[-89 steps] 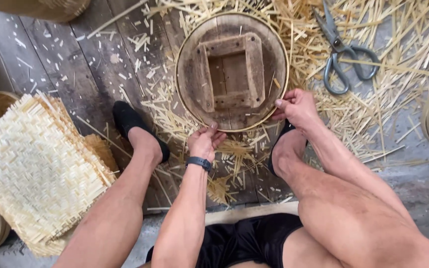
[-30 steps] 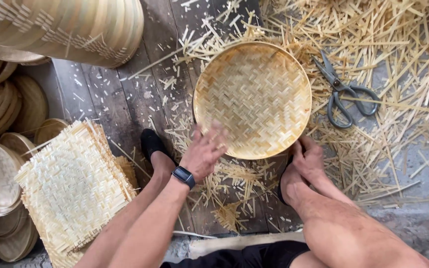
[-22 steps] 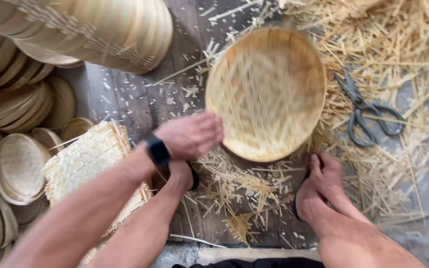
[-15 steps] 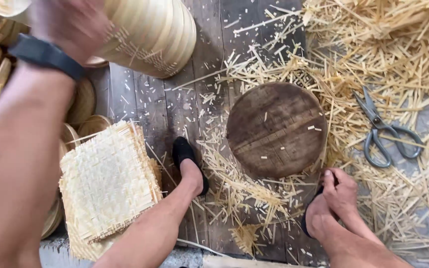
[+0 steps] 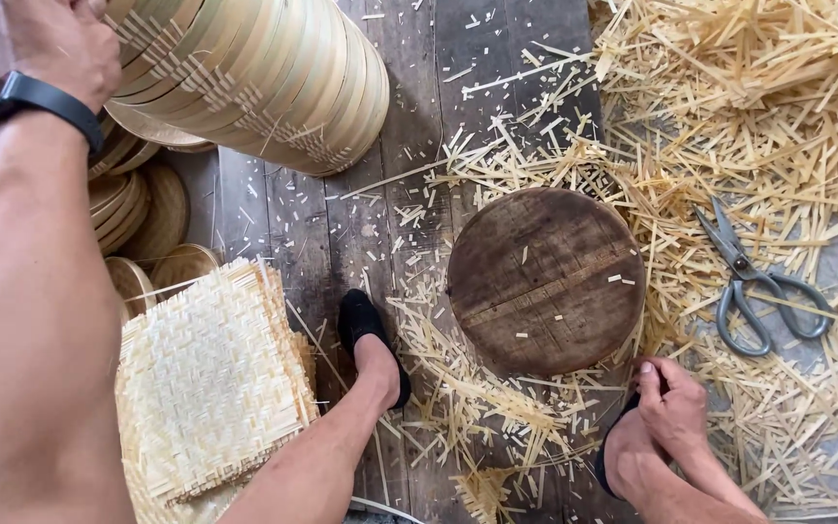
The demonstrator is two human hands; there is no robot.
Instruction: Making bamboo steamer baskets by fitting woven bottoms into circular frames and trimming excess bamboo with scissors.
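Nearest the camera, the right hand (image 5: 673,409) rests just below the round wooden block (image 5: 546,280), fingers curled loosely together over the right ankle, holding nothing. The black-slippered left foot (image 5: 372,340) sits just left of the block, planted among the offcuts.

The block itself lies flat on the plank floor (image 5: 293,209), dark, thick and solid. It looks heavy and stiff, with a scarred top that should not slip; I'd judge its edge is the place to grip, both sides at once.

Further left of the block lies a pile of square woven mats (image 5: 208,383), thin and springy, likely light and easy to crease. Right of the block, grey scissors (image 5: 757,286) lie apart in the bamboo strips (image 5: 778,126), blades pointing back toward it, something to mind when reaching.

Far up and left of the block, the left hand (image 5: 50,44), with a black wristband, presses against the tall stack of bamboo trays (image 5: 264,78). Whether its fingers close on a rim I cannot tell. The stack leans on its side, light but liable to slide apart.
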